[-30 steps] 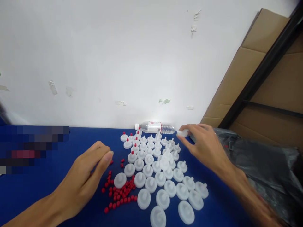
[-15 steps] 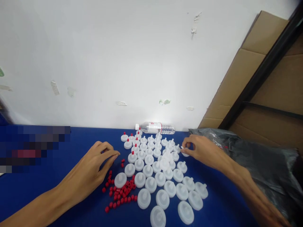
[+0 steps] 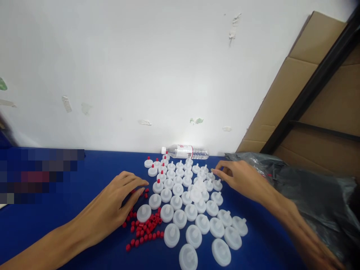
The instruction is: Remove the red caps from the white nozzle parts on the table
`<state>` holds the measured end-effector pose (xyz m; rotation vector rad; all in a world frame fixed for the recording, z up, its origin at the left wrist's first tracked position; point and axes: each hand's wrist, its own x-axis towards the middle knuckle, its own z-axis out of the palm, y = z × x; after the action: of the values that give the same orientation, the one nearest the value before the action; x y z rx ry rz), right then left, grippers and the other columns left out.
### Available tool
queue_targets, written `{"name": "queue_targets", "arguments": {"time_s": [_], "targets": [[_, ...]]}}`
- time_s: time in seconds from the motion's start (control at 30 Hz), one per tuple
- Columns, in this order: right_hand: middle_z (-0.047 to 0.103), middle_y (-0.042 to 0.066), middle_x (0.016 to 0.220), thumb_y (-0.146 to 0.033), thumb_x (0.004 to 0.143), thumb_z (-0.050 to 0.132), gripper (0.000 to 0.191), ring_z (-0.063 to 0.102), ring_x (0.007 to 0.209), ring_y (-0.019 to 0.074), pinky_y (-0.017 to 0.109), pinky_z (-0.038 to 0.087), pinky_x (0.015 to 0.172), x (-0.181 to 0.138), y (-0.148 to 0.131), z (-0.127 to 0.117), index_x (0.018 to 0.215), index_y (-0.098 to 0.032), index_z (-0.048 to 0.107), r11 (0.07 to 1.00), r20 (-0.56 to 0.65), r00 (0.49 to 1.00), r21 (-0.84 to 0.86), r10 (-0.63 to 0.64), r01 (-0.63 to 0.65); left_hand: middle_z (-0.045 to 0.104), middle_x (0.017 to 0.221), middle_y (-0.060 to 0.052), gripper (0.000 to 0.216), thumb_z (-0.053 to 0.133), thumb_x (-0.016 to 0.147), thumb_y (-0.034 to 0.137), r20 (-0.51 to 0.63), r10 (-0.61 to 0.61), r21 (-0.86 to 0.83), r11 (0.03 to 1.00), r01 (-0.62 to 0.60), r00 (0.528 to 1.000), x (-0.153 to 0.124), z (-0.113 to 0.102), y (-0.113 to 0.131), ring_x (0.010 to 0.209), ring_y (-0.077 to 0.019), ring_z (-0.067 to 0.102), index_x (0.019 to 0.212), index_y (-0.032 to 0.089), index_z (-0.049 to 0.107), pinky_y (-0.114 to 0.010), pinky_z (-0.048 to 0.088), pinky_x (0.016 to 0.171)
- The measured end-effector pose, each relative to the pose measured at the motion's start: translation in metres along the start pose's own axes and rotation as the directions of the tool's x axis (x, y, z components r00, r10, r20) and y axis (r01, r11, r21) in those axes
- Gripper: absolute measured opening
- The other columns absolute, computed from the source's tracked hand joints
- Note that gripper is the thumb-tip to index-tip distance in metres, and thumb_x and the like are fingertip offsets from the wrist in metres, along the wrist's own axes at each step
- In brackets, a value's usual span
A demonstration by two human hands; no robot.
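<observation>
Several white plastic discs with short stems (image 3: 191,210) stand in rows on a blue table (image 3: 70,221). A few at the far left of the rows carry red caps (image 3: 158,181). A pile of loose small red caps (image 3: 143,228) lies left of the discs. My left hand (image 3: 112,208) rests palm down on the table, fingers over the red caps near a disc. My right hand (image 3: 239,176) hovers at the right edge of the rows, its fingertips beside a disc (image 3: 217,184) that stands on the table; nothing is held in it.
A clear water bottle (image 3: 184,151) lies on its side against the white wall. A dark grey plastic bag (image 3: 309,198) covers the table's right side. Cardboard and a black frame (image 3: 309,93) lean at the right. A blurred patch sits at the left.
My right hand carried a white disc from near the bottle down to the right edge of the rows and let it go. My left hand slid right toward the red caps.
</observation>
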<state>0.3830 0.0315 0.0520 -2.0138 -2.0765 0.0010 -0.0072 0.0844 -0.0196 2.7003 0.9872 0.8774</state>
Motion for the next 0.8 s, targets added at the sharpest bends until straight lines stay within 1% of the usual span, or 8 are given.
{"name": "queue_targets", "arguments": {"time_s": [0.1,0.17,0.23,0.3,0.43,0.63,0.7,0.8], "targets": [[0.074,-0.001,0.070,-0.048,0.104,0.052,0.032,0.066,0.060,0.0187,0.029,0.039,0.058,0.000,-0.004,0.001,0.090,-0.028,0.073,1.000,-0.052,0.999,-0.004,-0.013,0.013,0.060,0.149,0.000,0.041,0.036,0.113,0.040,0.018,-0.031,0.022,0.999,0.031,0.999,-0.003,0.002,0.011,0.142,-0.0236,0.050,0.152,0.039,0.050,-0.049,0.045,0.121],[0.074,-0.001,0.071,-0.046,0.104,0.053,0.030,0.066,0.062,0.0193,0.030,0.038,0.058,0.001,-0.005,0.003,0.090,-0.028,0.073,1.000,-0.082,0.996,-0.009,-0.027,0.027,0.047,0.163,0.001,0.047,0.027,0.115,0.040,0.029,-0.075,0.066,0.995,0.073,0.997,-0.006,0.005,0.018,0.154,-0.0266,0.037,0.162,0.043,0.036,-0.058,0.036,0.126],[0.074,-0.001,0.071,-0.044,0.104,0.053,0.029,0.068,0.063,0.0200,0.030,0.038,0.059,0.000,-0.007,0.005,0.091,-0.028,0.073,0.999,-0.105,0.993,-0.013,-0.045,0.044,0.043,0.166,0.001,0.049,0.024,0.116,0.041,0.044,-0.096,0.111,0.990,0.090,0.994,-0.009,0.008,0.022,0.157,-0.0295,0.032,0.163,0.045,0.033,-0.061,0.035,0.126],[0.075,-0.001,0.072,-0.044,0.104,0.053,0.030,0.068,0.064,0.0202,0.030,0.038,0.059,0.000,-0.009,0.007,0.091,-0.028,0.074,0.998,-0.126,0.990,-0.014,-0.061,0.060,0.045,0.164,0.001,0.048,0.025,0.115,0.042,0.070,-0.094,0.126,0.988,0.085,0.993,-0.009,0.008,0.023,0.155,-0.0296,0.034,0.162,0.047,0.036,-0.061,0.038,0.124],[0.075,-0.003,0.071,-0.043,0.105,0.054,0.029,0.069,0.064,0.0198,0.031,0.038,0.060,-0.001,-0.011,0.008,0.090,-0.029,0.074,0.996,-0.169,0.982,-0.015,-0.087,0.085,0.054,0.151,-0.001,0.045,0.027,0.115,0.041,0.081,-0.054,0.110,0.993,0.045,0.995,-0.001,-0.003,0.016,0.143,-0.0242,0.044,0.156,0.043,0.046,-0.049,0.046,0.117],[0.072,-0.002,0.068,-0.042,0.105,0.056,0.029,0.067,0.064,0.0201,0.033,0.040,0.064,0.000,-0.013,0.008,0.086,-0.027,0.072,0.988,-0.241,0.958,-0.027,-0.155,0.154,0.071,0.128,-0.004,0.034,0.039,0.112,0.040,0.022,0.034,0.195,0.980,-0.038,0.999,0.012,-0.008,-0.019,0.128,-0.0287,0.056,0.133,0.032,0.065,-0.045,0.049,0.101],[0.072,-0.002,0.068,-0.041,0.105,0.056,0.029,0.066,0.067,0.0208,0.035,0.043,0.070,-0.001,-0.014,0.008,0.085,-0.026,0.071,0.982,-0.277,0.942,-0.032,-0.187,0.186,0.075,0.118,-0.005,0.034,0.040,0.111,0.042,-0.002,0.040,0.220,0.975,-0.039,0.999,0.013,-0.008,-0.031,0.123,-0.0305,0.061,0.121,0.028,0.070,-0.046,0.049,0.097],[0.075,-0.001,0.074,-0.041,0.106,0.055,0.028,0.068,0.073,0.0216,0.040,0.046,0.087,-0.002,-0.018,0.010,0.087,-0.026,0.070,0.969,-0.345,0.907,-0.041,-0.241,0.242,0.078,0.105,-0.005,0.033,0.043,0.110,0.042,-0.037,0.056,0.259,0.965,-0.045,0.998,0.014,-0.013,-0.038,0.113,-0.0305,0.065,0.105,0.026,0.071,-0.044,0.048,0.092]]}}
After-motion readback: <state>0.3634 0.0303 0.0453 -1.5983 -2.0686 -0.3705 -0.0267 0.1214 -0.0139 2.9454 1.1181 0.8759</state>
